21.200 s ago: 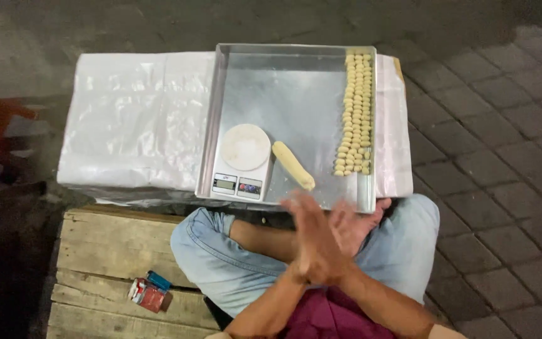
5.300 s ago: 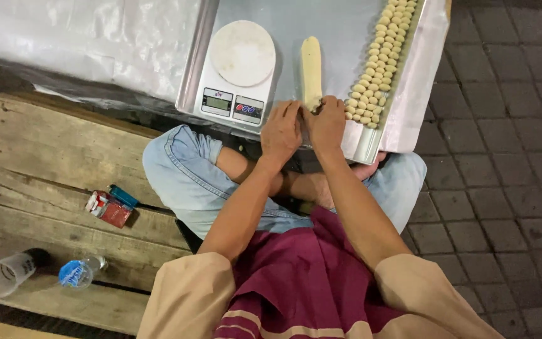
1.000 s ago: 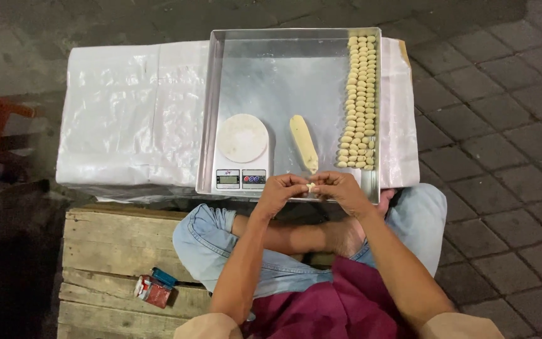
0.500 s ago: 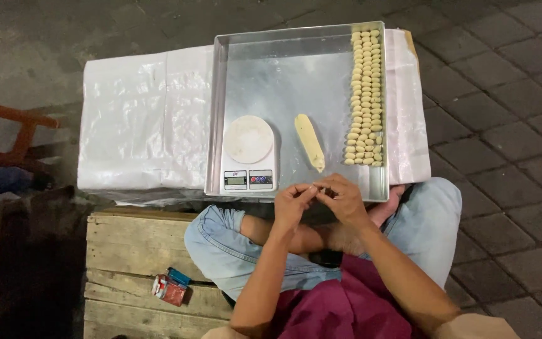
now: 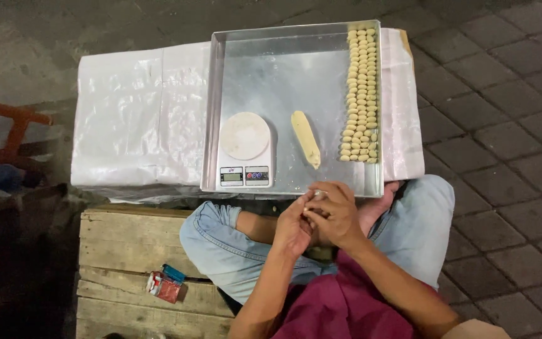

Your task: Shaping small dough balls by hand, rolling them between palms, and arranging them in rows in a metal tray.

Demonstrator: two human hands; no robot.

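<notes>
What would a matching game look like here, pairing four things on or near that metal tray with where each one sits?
Things:
1. kitchen scale
2. dough log
3. rows of small dough pieces
4. small red packet

Places:
A. along the right side of the metal tray
B. on the wooden pallet, beside the person's knee
C. near left corner of the tray
D. middle of the tray, between the other two things on it

Pairs: 1-C, 2-D, 3-A, 4-B
</notes>
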